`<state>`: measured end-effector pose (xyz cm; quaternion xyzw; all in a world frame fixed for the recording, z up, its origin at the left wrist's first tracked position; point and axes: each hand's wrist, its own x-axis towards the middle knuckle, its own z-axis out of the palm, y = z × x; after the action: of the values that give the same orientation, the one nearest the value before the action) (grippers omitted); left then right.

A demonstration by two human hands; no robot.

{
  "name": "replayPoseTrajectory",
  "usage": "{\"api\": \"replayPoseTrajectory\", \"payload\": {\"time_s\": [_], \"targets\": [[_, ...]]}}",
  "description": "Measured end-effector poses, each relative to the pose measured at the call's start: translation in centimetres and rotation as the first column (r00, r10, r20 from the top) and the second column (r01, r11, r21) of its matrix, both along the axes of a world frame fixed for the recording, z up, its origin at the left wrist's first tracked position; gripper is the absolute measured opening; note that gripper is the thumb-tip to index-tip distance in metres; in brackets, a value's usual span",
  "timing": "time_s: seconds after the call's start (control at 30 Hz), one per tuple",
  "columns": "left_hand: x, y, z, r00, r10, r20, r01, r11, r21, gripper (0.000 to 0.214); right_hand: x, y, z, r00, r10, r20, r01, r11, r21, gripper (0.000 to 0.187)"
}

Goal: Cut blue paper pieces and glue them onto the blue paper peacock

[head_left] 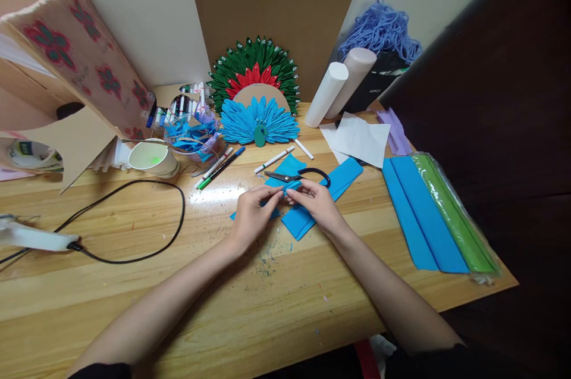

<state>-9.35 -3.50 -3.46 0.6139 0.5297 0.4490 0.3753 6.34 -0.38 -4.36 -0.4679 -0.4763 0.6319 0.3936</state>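
My left hand [255, 212] and my right hand [319, 203] meet over the middle of the table. Between their thumbs and fingers they pinch a small folded piece of blue crepe paper [292, 186]. Just behind the fingertips lie black-handled scissors [307, 177], resting on a flat piece of blue paper [294, 163]. Folded blue paper strips [345, 179] lie under and beside my right hand. Farther back stands a fan-shaped paper peacock [260, 123] with blue petals and a green body, in front of red and green pleated layers.
Markers [274, 160] lie behind my hands. At left are a paper cup [153, 157], a bowl of blue scraps [191, 132] and a glue gun [38, 236] with a looping cord. At right lie blue crepe sheets [423, 212], wrapped green paper [455, 212] and white rolls [328, 93].
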Motion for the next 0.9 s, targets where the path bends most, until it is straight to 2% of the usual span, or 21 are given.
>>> {"api": "replayPoseTrajectory", "payload": {"time_s": [0.3, 0.9], "targets": [[0.03, 0.03, -0.34, 0.997, 0.070, 0.029, -0.069, 0.997, -0.041, 0.018, -0.21, -0.18, -0.56, 0.999, -0.036, -0.029, 0.037, 0.998, 0.056, 0.018], [-0.02, -0.28, -0.58, 0.995, 0.034, -0.094, -0.021, 0.991, 0.130, 0.015, -0.57, -0.42, -0.22, 0.997, -0.065, -0.041, 0.066, 0.998, 0.024, 0.019]]}}
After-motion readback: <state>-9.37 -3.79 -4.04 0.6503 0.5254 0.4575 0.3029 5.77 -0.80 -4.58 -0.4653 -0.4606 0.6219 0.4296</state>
